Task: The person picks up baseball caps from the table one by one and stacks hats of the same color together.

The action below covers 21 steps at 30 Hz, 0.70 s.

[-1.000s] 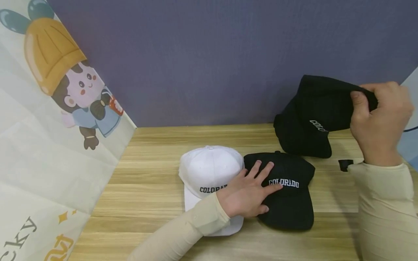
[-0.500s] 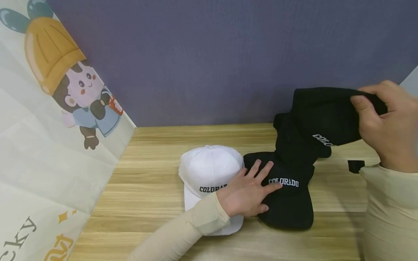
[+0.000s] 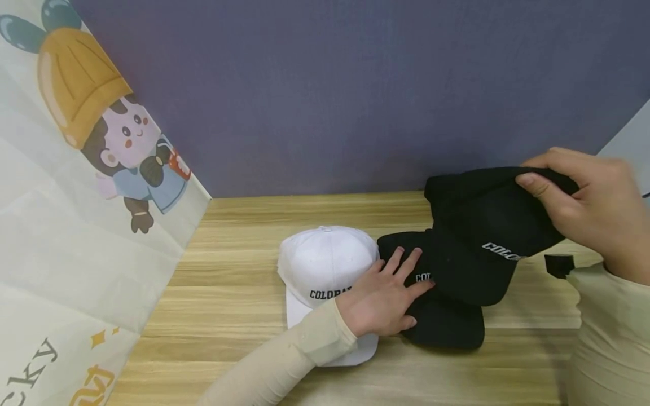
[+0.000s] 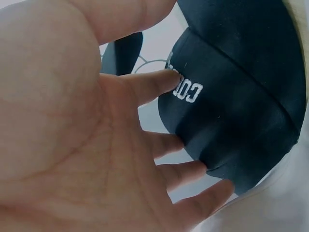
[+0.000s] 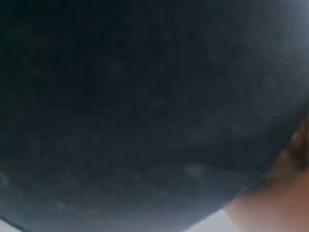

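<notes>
My right hand (image 3: 599, 203) pinches the edge of a black cap (image 3: 487, 208) between thumb and fingers. White letters show on its front, partly cut off. The held cap is tilted and overlaps another black cap (image 3: 447, 330) on the table. My left hand (image 3: 383, 299) lies with spread fingers across that lower black cap and the edge of a white cap (image 3: 310, 259). In the left wrist view, the fingertips (image 4: 219, 191) touch the lettered black cap (image 4: 231, 106). Dark cloth (image 5: 145, 106) fills most of the right wrist view.
Behind the held cap, against the blue-grey partition (image 3: 325, 101), shows a dark corner (image 3: 435, 189), perhaps of a further black cap. A sheet with a cartoon figure (image 3: 137, 135) stands at left. A small black piece (image 3: 560, 265) sits by the right sleeve. The wooden table (image 3: 218, 270) extends left.
My right hand has come down with the black cap, which now covers part of the lower black cap and its lettering. The left hand and white cap stay in place.
</notes>
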Each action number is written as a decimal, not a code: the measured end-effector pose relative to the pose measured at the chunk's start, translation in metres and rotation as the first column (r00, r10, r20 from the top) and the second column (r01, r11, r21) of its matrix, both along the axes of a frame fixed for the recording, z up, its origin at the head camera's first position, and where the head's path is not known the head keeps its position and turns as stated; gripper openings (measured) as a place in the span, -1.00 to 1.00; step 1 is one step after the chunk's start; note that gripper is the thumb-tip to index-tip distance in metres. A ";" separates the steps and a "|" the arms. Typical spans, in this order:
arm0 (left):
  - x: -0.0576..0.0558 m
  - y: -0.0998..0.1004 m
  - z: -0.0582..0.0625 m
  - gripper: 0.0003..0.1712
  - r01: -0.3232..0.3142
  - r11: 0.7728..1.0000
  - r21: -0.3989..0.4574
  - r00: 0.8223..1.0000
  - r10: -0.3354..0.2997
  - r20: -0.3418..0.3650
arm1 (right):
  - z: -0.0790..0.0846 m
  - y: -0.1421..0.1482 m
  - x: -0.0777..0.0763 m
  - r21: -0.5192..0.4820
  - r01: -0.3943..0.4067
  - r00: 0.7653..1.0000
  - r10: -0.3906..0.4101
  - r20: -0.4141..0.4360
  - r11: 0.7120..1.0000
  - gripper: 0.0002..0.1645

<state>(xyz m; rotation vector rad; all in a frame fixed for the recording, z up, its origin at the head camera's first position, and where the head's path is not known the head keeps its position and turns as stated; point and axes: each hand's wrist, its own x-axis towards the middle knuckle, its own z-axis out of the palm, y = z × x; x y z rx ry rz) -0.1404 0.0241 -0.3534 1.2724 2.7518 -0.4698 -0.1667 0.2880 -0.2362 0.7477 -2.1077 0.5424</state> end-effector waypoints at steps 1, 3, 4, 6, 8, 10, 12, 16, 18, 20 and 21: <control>0.000 0.000 0.001 -0.18 -0.003 1.000 0.009 1.000 0.003 0.005 | 0.000 -0.001 0.000 0.017 -0.003 1.000 0.002 0.006 1.000 -0.91; -0.001 -0.001 0.002 -0.19 -0.008 0.999 0.032 1.000 0.007 0.008 | -0.001 -0.001 -0.001 0.046 -0.011 1.000 0.011 0.010 0.999 -0.90; -0.001 -0.001 0.004 -0.20 -0.010 0.999 0.044 1.000 0.009 0.006 | -0.002 -0.001 -0.002 0.059 -0.015 1.000 0.014 0.014 0.998 -0.89; -0.001 -0.003 0.007 -0.21 -0.012 0.997 0.071 1.000 0.013 -0.008 | -0.004 -0.001 -0.003 0.095 -0.016 1.000 0.014 0.020 0.995 -0.87; -0.001 -0.005 0.011 -0.22 -0.016 0.996 0.090 0.999 0.019 -0.031 | -0.007 -0.002 -0.005 0.131 -0.018 0.999 0.014 0.032 0.991 -0.85; -0.001 -0.007 0.015 -0.22 -0.018 0.994 0.112 0.997 0.025 -0.067 | -0.009 -0.004 -0.006 0.154 -0.021 0.998 0.011 0.063 0.988 -0.83; -0.001 -0.008 0.018 -0.22 -0.016 0.990 0.142 0.992 0.034 -0.121 | -0.012 -0.007 -0.006 0.175 -0.027 0.994 0.008 0.111 0.984 -0.82; -0.002 -0.010 0.021 -0.29 -0.028 0.968 0.251 0.969 0.088 -0.231 | -0.016 -0.014 -0.005 0.219 -0.035 0.977 -0.012 0.211 0.975 -0.81; -0.002 -0.010 0.022 -0.35 -0.045 0.949 0.313 0.958 0.130 -0.255 | -0.018 -0.018 -0.005 0.244 -0.048 0.971 -0.013 0.240 0.969 -0.80; -0.003 -0.011 0.023 -0.38 -0.062 0.929 0.366 0.952 0.165 -0.258 | -0.020 -0.021 -0.006 0.252 -0.073 0.965 0.005 0.261 0.965 -0.81; -0.003 -0.012 0.023 -0.39 -0.065 0.921 0.385 0.949 0.177 -0.262 | -0.021 -0.022 -0.007 0.257 -0.086 0.964 0.015 0.265 0.962 -0.80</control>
